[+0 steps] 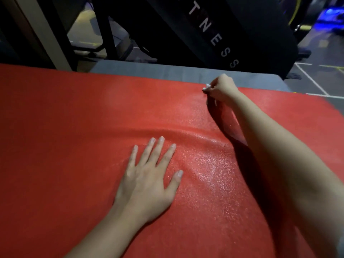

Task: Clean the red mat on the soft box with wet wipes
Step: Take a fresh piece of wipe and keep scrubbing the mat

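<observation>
- Pressing down with straight, spread fingers, we are laying our left hand [147, 175] palm-flat on the wide red mat with a pebbled surface [65, 127].
- We are reaching our right hand [222, 88] far ahead of the left one, to the mat's far edge, with its fingers curled tight.
- Between those curled fingers we are pinching a small white crumpled wet wipe [207, 87]; only a scrap of it is showing, touching the mat.
- The mat is lying under both hands and spreading well past them on either side.
- A low raised wrinkle [186, 132] is running across the mat just beyond the left fingertips, between the two hands.
- A glistening patch [206, 170] is shining just right of the left hand, beside the right forearm.
- A strip of the grey soft box [167, 71] is showing beyond the right hand, under the mat's far edge.
- Past it, black padded equipment with white letters [214, 34] is standing, and a dark floor with white lines [312, 79] is lying right of the right hand.
</observation>
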The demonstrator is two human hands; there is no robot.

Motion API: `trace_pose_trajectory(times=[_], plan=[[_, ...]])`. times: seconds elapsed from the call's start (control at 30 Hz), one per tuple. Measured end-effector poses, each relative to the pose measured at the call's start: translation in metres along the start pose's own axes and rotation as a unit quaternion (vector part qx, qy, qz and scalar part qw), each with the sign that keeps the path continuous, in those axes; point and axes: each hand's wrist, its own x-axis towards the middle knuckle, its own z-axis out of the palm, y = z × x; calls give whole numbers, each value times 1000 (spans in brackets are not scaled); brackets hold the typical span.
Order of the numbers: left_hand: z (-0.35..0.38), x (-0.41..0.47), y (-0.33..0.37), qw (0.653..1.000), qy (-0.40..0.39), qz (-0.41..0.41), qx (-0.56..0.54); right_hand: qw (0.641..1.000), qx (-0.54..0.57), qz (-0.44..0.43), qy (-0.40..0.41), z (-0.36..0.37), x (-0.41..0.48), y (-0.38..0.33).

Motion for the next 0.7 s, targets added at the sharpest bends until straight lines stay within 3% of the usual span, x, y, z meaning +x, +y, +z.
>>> trace_pose_trajectory(times=[0.1,0.23,0.4,0.63,0.7], plan=[[-1,-1,1,1000,-8,0,1,997,26,-60,-38,-7,-12,3],[-4,0,1,1000,-16,-4,7,995,23,-77,62,9,-9,0],[-4,1,0,1000,-10,-10,-6,993,-38,-106,18,11,-28,-12],[-2,1,2,1000,3,-15,-11,967,-86,-233,-61,-10,-119,0],[-1,0,2,1000,0,-14,-9,967,-94,-227,-71,-12,-122,-4]])
